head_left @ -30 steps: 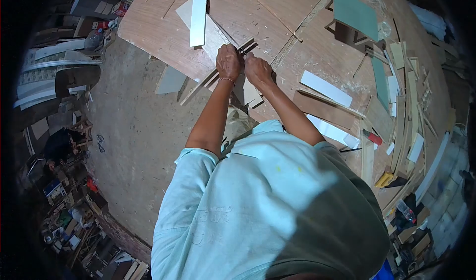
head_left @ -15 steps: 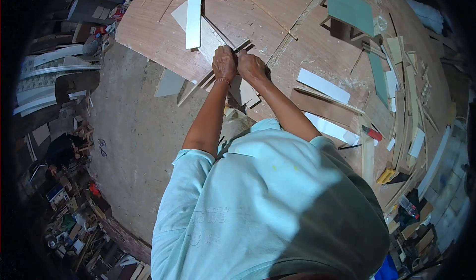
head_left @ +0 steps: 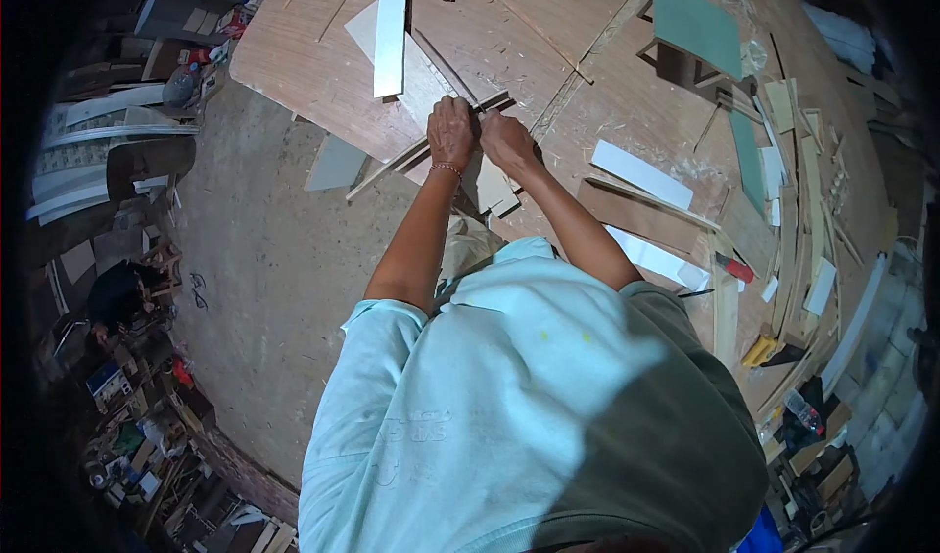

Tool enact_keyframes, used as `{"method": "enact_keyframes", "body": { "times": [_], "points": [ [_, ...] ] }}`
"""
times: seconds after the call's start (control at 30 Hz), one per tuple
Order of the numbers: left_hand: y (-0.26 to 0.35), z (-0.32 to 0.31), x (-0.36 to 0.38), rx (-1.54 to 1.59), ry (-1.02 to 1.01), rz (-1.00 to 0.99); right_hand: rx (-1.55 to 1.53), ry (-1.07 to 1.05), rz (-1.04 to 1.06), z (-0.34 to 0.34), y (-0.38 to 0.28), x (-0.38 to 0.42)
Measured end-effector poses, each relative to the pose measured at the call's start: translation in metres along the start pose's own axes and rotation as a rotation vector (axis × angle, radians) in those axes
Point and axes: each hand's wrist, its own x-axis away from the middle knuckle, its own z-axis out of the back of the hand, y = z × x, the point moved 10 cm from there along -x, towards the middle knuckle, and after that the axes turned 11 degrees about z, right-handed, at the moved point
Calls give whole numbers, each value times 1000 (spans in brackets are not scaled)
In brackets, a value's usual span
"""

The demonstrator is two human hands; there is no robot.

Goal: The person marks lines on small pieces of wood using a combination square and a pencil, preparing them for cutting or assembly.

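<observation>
My left hand (head_left: 451, 134) is closed at the near edge of the wooden bench, its fingers curled over a narrow wooden strip (head_left: 397, 164) that slants beneath both hands. Close beside it, my right hand (head_left: 508, 144) is closed at the same strip, fingertips bent inward. A second dark strip (head_left: 443, 61) reaches diagonally to the gap between the hands. Their exact grip is partly hidden by the knuckles. Just beyond the left hand lies a white narrow board (head_left: 390, 39), over a pale flat panel (head_left: 363, 32). Cut pale pieces (head_left: 493, 189) show below the right hand.
Green-topped small wooden frame (head_left: 697, 26) stands at the far right of the bench (head_left: 294, 39). White boards (head_left: 641, 173), long wood offcuts (head_left: 803, 210), a red-handled tool (head_left: 734, 267) and a yellow-handled saw (head_left: 761, 350) lie to the right. Shavings dot the surface. Cluttered scrap (head_left: 137, 426) lines the left.
The view has shifted a little. Both hands stay together at the strips, with only slight movement of the fingers; the surrounding boards lie as before.
</observation>
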Motion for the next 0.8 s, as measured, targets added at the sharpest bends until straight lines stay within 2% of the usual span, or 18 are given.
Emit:
{"method": "enact_keyframes", "body": {
  "times": [0.13,0.2,0.33,0.47,0.53,0.63,0.8],
  "points": [
    [-5,-5,-4,-86,-87,62,77,84,67,10,-10,17],
    [-13,-7,-10,-39,-96,150,163,8,28,10,-2,35],
    [-4,1,-7,-8,-91,95,155,22,55,13,-3,34],
    [-3,-6,-3,-54,-67,31,152,68,94,9,-16,-1],
    [-15,-9,-10,-32,-94,150,140,85,90,11,-17,-3],
    [-14,-6,-11,-25,-114,165,113,66,99,13,-12,17],
    [-9,-5,-9,-90,-120,121,146,-35,0,11,-2,32]
  ]
}}
